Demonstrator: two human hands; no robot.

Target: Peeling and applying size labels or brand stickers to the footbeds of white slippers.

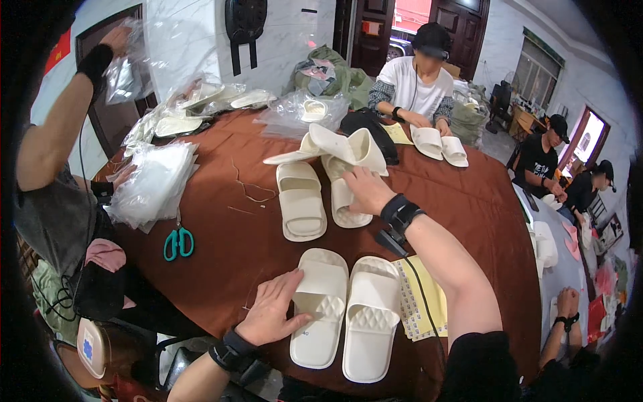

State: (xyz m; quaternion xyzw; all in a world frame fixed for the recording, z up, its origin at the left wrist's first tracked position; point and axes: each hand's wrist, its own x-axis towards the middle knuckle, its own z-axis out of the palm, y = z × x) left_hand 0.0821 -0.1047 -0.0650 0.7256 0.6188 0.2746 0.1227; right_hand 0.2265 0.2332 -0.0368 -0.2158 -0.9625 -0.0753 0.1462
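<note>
A pair of cream slippers, a left one (315, 342) and a right one (368, 352), lies side by side at the near table edge. My left hand (271, 308) rests against the left one's outer side, fingers spread and thumb over its footbed. Farther off, my right hand (367, 193) has its fingers closed on a cream slipper (351, 211) in a small heap; its fingertips are partly hidden. Another cream slipper (301, 208) stands left of it, a second slipper tucked into its strap. More slippers (341, 144) lie across the heap's far side.
Teal scissors (179, 244) and clear plastic bags (154, 181) lie on the left of the brown-covered table (228, 268). A yellow label sheet (422, 295) is beneath my right forearm. A co-worker at left lifts a bag (127, 74); another across handles two slippers (439, 146).
</note>
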